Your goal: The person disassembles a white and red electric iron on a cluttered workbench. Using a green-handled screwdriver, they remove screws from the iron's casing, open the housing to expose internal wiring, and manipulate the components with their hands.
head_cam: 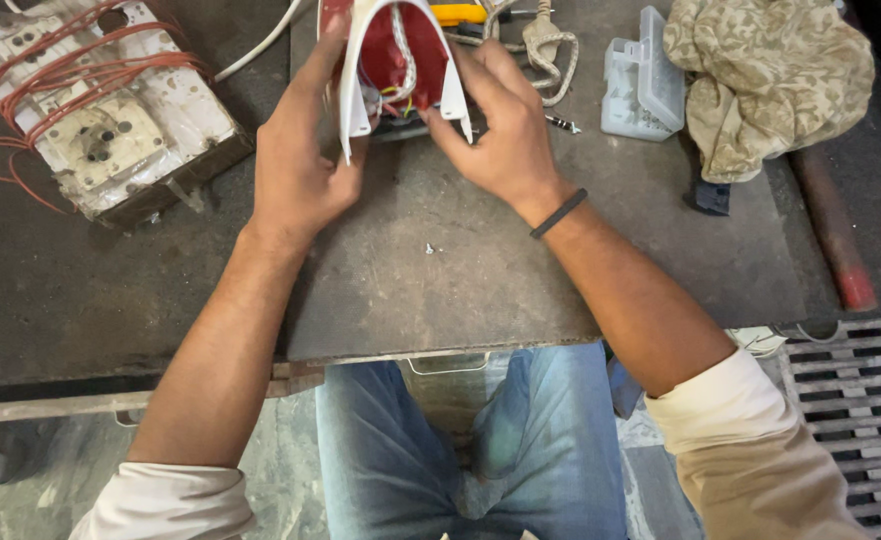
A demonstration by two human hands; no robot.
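The left hand [300, 165] and right hand [500, 130] flank the red-and-white housing [400, 60]. Fingers [475, 70] of both are closed on its white edges, above the table [410, 290].

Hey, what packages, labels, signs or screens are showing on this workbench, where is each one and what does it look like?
Clear plastic box: top right of the bench, beside the patterned beige cloth; rectangular, see-through, lid open.
No labels, signs or screens can be made out.
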